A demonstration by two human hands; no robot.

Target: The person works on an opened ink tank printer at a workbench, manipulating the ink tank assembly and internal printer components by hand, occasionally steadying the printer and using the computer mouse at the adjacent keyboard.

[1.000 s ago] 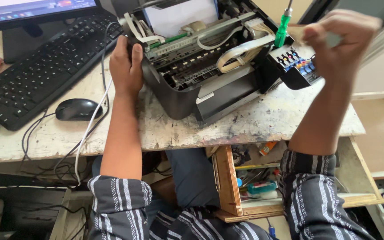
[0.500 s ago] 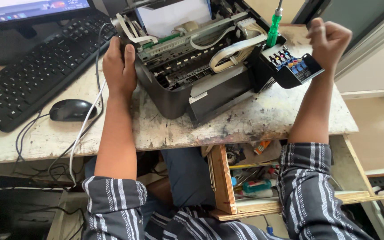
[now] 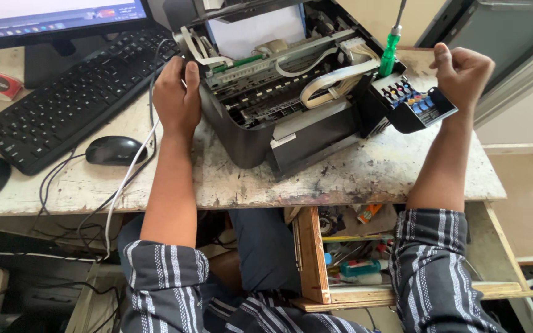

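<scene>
While the left hand (image 3: 177, 98) lies flat, gripping the opened printer (image 3: 279, 105) at its nine o'clock side on the counter (image 3: 365, 179), the right hand (image 3: 464, 74) is fisted; contents unclear. Bulky, rigid, fragile inside: hold the outer casing.

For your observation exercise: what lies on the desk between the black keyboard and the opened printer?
In the head view, the left hand rests between the keyboard and the printer, gripping the printer's left edge, with white and dark cables trailing beside it.

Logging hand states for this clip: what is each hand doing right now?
Left hand: fingers curled on the left side of the opened printer.
Right hand: closed in a fist beside the ink tank unit; contents cannot be told.
</scene>
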